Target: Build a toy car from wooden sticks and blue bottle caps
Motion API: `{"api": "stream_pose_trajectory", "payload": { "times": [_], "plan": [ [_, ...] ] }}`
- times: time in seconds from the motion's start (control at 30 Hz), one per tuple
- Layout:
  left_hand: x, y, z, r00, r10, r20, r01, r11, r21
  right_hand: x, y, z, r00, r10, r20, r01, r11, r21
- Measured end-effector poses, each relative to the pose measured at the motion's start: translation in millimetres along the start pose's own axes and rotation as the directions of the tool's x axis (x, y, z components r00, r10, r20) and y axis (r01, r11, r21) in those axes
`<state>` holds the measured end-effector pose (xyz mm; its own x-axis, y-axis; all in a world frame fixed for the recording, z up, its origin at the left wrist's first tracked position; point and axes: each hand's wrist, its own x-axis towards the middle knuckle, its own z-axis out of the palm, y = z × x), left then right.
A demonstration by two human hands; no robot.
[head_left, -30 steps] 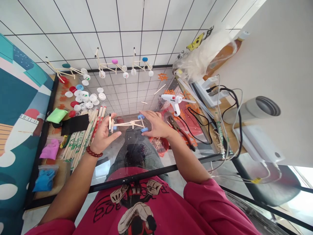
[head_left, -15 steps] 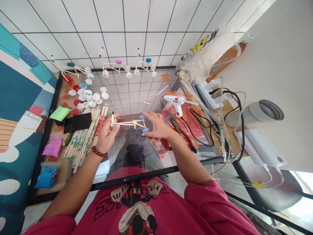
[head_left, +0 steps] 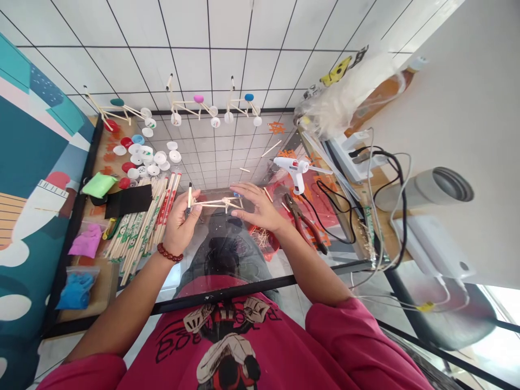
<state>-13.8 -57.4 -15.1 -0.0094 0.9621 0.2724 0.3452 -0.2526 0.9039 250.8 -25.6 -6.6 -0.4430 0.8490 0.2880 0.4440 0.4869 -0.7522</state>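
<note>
A small frame of wooden sticks (head_left: 219,203) with blue cap wheels lies between my hands over the glass table (head_left: 260,271). My left hand (head_left: 181,219) is closed round the frame's left end, where a black-tipped upright stick (head_left: 189,196) stands. My right hand (head_left: 255,206) rests on the frame's right end with fingers stretched flat, covering the blue caps there.
A bundle of wrapped chopsticks (head_left: 142,225) lies to the left, beside bottle caps (head_left: 142,160), clay lumps and a black sheet (head_left: 128,201). Three finished stick models (head_left: 195,108) stand at the back. A white glue gun (head_left: 294,169), pliers (head_left: 304,222) and cables lie to the right.
My right hand has slid left over the frame's right end and now hides the blue caps. My left hand has closed more round the left end.
</note>
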Motion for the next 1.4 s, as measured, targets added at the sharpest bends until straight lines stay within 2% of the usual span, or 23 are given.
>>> {"api": "stream_pose_trajectory", "payload": {
  "times": [0.2, 0.33, 0.67, 0.9, 1.4],
  "plan": [
    [2, 8, -1.6, 0.999, 0.053, 0.012, -0.053, 0.998, 0.022, 2, -9, 14, 0.99, 0.002, -0.141, 0.007, 0.998, 0.063],
    [3, 15, -1.4, 0.996, 0.09, 0.0, -0.09, 0.995, 0.04, 2, -14, 15, 0.983, 0.019, -0.184, 0.003, 0.993, 0.121],
    [3, 16, -1.2, 0.995, 0.1, 0.001, -0.1, 0.995, 0.026, 4, -15, 18, 0.982, 0.044, -0.186, -0.017, 0.99, 0.142],
    [4, 17, -0.8, 0.994, 0.11, 0.002, -0.11, 0.994, 0.023, 3, -15, 18, 0.985, 0.088, -0.147, -0.063, 0.984, 0.166],
    [4, 18, -1.5, 0.997, 0.069, 0.019, -0.07, 0.994, 0.084, 4, -14, 16, 0.988, 0.09, -0.125, -0.074, 0.989, 0.129]
  ]
}}
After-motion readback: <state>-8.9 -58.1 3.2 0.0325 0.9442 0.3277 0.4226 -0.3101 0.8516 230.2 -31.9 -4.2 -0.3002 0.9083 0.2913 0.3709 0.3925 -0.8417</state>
